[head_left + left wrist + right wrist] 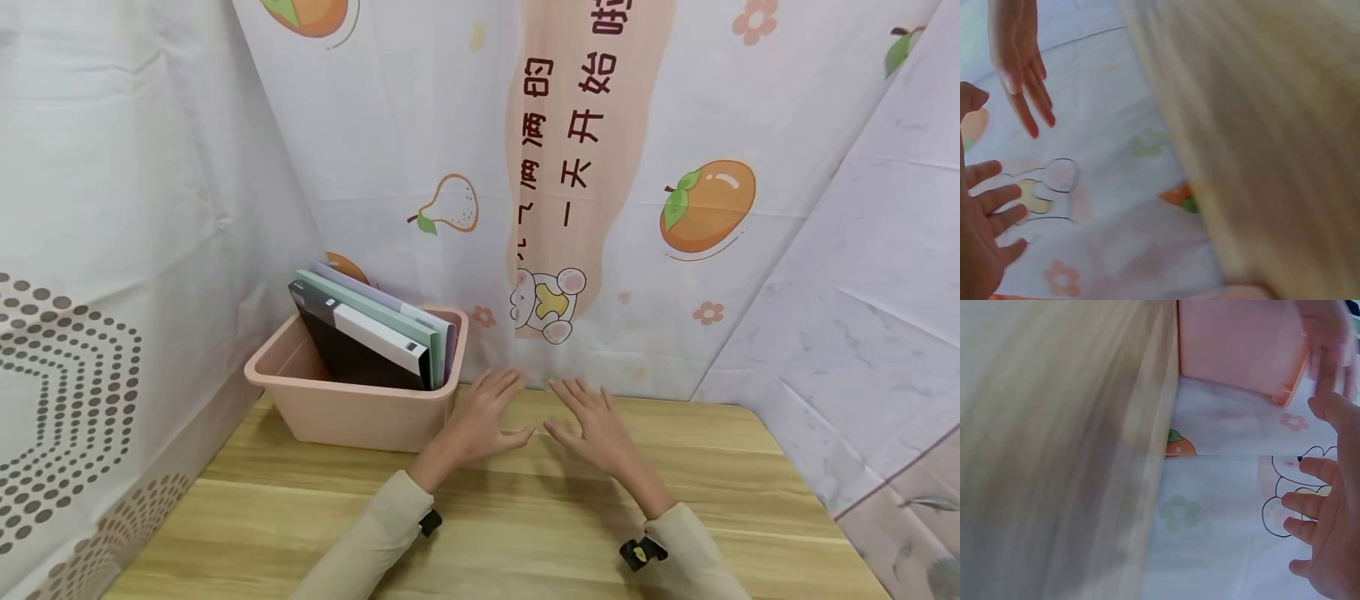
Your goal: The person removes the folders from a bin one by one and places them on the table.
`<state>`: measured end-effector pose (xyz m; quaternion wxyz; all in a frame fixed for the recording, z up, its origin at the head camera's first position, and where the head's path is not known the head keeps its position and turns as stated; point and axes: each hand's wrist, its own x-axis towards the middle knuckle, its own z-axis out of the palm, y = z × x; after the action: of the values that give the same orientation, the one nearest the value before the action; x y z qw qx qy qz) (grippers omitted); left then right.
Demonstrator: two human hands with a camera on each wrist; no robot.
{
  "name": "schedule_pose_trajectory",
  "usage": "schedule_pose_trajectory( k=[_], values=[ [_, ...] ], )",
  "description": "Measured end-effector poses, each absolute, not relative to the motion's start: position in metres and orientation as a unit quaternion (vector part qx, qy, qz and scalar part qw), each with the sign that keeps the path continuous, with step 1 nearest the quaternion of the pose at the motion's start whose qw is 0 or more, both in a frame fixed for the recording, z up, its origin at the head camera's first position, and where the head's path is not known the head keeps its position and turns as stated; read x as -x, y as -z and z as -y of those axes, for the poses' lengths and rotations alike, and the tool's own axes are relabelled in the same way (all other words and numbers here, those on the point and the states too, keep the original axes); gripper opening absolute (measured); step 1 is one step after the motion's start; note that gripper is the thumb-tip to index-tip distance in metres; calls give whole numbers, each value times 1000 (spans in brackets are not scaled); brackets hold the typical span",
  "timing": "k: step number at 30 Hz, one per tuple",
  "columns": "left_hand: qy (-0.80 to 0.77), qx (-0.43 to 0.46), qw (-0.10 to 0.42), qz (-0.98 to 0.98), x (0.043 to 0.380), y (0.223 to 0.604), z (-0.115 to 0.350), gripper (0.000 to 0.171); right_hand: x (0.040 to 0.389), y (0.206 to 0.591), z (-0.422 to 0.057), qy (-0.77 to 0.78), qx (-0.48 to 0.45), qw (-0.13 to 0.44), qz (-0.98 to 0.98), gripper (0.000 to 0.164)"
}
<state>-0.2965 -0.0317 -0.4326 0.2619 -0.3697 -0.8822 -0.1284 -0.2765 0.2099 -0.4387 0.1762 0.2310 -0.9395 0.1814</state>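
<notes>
My left hand point(480, 421) hovers over the table just right of a pink plastic bin, fingers spread and holding nothing. Opposite it, my right hand point(596, 429) is spread with its palm turned inward, also without anything in it. Both hands show in the left wrist view, the left hand point(985, 231) at the left edge. In the right wrist view the right hand point(1329, 512) is at the right edge. Inside the bin point(352, 412) lean a black binder with a white spine point(375, 333), a green folder point(367, 302) and a purple folder point(450, 350).
The wood-grain table point(517, 525) spreads below and between the hands. A white curtain point(420, 125) printed with fruit, flowers and writing hangs behind it. Pale sheets hang at the left point(150, 208) and right point(862, 292). A black wrist strap point(642, 552) sits on the right sleeve.
</notes>
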Motion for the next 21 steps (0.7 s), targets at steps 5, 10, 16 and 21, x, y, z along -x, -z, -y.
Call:
schedule_pose_trajectory(
  k=[5,10,16,21],
  values=[
    [134,435,405,793,287,403,34,70,281,425,-210,-165,-248,207,932,67],
    [151,439,512,723,282,374,48,58,288,403,-207,-147,-265,222,927,67],
    [169,401,640,634,290,364,75,41,295,370,-202,-142,-281,237,919,67],
    [161,370,714,572,300,372,101,38,298,343,-193,-135,-294,252,912,65]
  ],
)
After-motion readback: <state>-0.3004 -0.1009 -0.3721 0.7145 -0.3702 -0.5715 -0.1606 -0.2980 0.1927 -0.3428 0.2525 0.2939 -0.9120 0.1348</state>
